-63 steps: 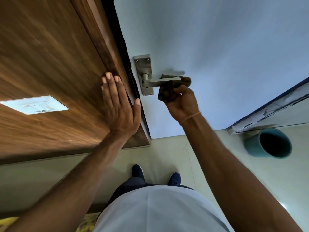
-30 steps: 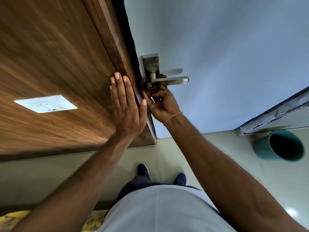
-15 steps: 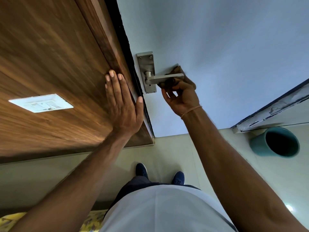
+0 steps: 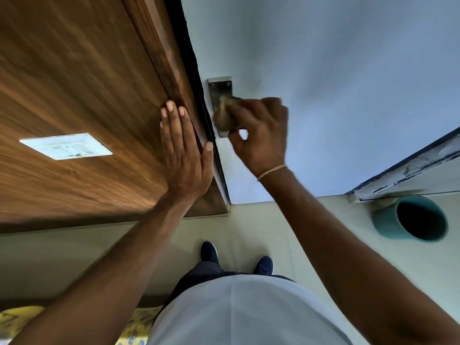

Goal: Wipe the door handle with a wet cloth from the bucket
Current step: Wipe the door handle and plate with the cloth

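Two bare hands work at one pale blue-grey door [image 4: 323, 83]. One brown wood-grain panel [image 4: 74, 83] fills the view from nine to eleven o'clock, carrying one white rectangular switch plate [image 4: 66, 146]. One round teal bucket [image 4: 388, 225] stands on the pale floor at four o'clock, well apart from the hands; its inside is too dark to read. Two dark blue shoes [image 4: 209, 251] point toward the door at six o'clock.

One brushed-metal door handle backplate [image 4: 220, 87] sits just above centre, tall and rectangular, with two small screws near its top edge. Its lever is hidden behind the cloth and hand, and only the plate's upper part and one lower corner show.

One bunched brown cloth [image 4: 224, 115] is pressed against the plate's middle, blurred and crumpled. The right hand [image 4: 261, 130] closes around it, fingers curled over the top and thumb tucked below, with one thin tan band on the wrist. The left hand [image 4: 184, 150], at nine o'clock of the handle, lies flat and fully spread on the wood panel beside the door's edge, gripping nothing.
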Motion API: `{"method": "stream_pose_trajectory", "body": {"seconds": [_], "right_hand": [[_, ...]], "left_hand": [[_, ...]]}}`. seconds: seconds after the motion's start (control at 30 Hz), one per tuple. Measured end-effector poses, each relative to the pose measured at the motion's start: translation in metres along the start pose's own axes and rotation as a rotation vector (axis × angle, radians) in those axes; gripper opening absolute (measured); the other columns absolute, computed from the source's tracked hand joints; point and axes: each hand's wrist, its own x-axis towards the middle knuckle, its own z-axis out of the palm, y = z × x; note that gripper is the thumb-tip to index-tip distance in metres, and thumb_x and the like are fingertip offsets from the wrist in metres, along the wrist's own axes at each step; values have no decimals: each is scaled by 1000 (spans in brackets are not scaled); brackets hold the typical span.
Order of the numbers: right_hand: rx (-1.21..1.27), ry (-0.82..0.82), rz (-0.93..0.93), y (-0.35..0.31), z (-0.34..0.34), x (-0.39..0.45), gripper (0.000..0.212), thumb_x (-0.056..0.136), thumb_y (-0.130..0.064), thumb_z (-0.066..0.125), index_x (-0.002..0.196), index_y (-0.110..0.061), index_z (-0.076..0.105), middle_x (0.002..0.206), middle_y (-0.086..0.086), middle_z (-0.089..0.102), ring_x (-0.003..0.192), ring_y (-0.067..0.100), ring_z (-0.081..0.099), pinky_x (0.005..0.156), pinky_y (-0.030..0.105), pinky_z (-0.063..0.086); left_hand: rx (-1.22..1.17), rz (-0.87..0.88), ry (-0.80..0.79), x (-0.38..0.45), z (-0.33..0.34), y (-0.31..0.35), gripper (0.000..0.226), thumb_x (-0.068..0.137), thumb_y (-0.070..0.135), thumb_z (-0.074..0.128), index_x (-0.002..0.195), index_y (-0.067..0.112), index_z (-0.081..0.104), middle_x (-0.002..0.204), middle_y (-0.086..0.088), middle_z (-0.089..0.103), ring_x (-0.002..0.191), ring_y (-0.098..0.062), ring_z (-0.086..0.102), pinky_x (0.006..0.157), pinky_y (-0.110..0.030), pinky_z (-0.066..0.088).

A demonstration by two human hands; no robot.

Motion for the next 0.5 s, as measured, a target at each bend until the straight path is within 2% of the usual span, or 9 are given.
{"method": "stream_pose_trajectory", "body": {"seconds": [0.07, 0.13, 0.17, 0.27, 0.37, 0.5], "right_hand": [[-125, -90, -153, -4, 20, -6, 30, 94, -20, 61, 118, -21, 79, 116, 6, 75, 105, 40, 62, 87, 45, 45], [-165, -94, -226, 3, 31, -14, 35, 110, -20, 45, 119, -20, 79, 114, 10, 73, 103, 39, 63, 86, 45, 45], [-164, -77, -250, 9, 33, -16, 36, 111, -22, 44, 118, -19, 80, 112, 10, 74, 101, 38, 63, 84, 44, 45], [-155, -35, -323, 25, 35, -15, 21, 106, -18, 62, 114, -19, 81, 106, 8, 74, 95, 35, 63, 80, 42, 44], [-121, -17, -356, 33, 30, -11, 19, 104, -13, 63, 106, -19, 81, 104, 6, 74, 93, 32, 59, 76, 41, 44], [-109, -10, -270, 43, 17, -11, 15, 95, -6, 70, 90, -18, 78, 98, 5, 74, 86, 34, 60, 72, 41, 46]], "left_hand": [[-34, 1, -3, 0, -3, 0, 74, 109, 37, 36, 164, -10, 21, 173, -33, 21, 165, -46, 18, 134, -60, 23], [-57, 5, -12, 0, -5, 0, 74, 108, 37, 35, 164, -10, 22, 174, -33, 20, 165, -45, 16, 133, -62, 23], [-60, 6, -20, 0, -6, 0, 74, 109, 37, 34, 165, -9, 21, 174, -32, 20, 165, -44, 16, 133, -62, 23], [-46, -1, -29, 0, -7, 1, 75, 111, 43, 29, 165, -8, 20, 174, -32, 18, 166, -44, 15, 134, -61, 22], [-47, -7, -24, 0, -6, 4, 77, 112, 46, 25, 165, -9, 20, 174, -33, 18, 166, -45, 14, 134, -61, 22], [-27, -11, -9, 1, -5, 7, 78, 112, 47, 23, 164, -11, 21, 174, -33, 19, 165, -46, 15, 134, -60, 22]]}}
